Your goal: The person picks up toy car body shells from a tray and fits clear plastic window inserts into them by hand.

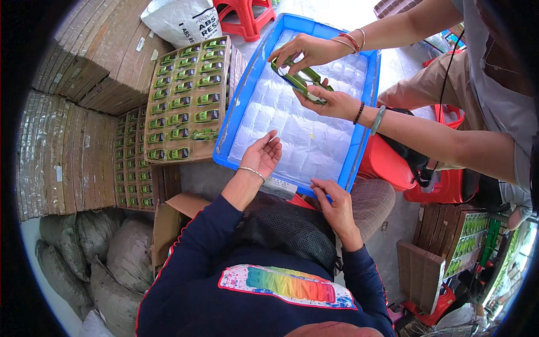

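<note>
Bare hands at a blue tray (371, 78), centre of the frame.
The left hand (263, 156), palm up, holds nothing, fingers loosely parted over the tray's lower left; the right hand (336, 208) is at its lower rim, whether gripping I can't tell. Above, a co-worker's hands (310, 50) hold a green part (297, 83). Dark lettering marks a white sack (168, 25), upper left; a rainbow-printed patch (286, 287) sits below.

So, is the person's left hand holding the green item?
No, the left hand is open and empty over the blue crate, while the co-worker's hands hold the green item.
</note>
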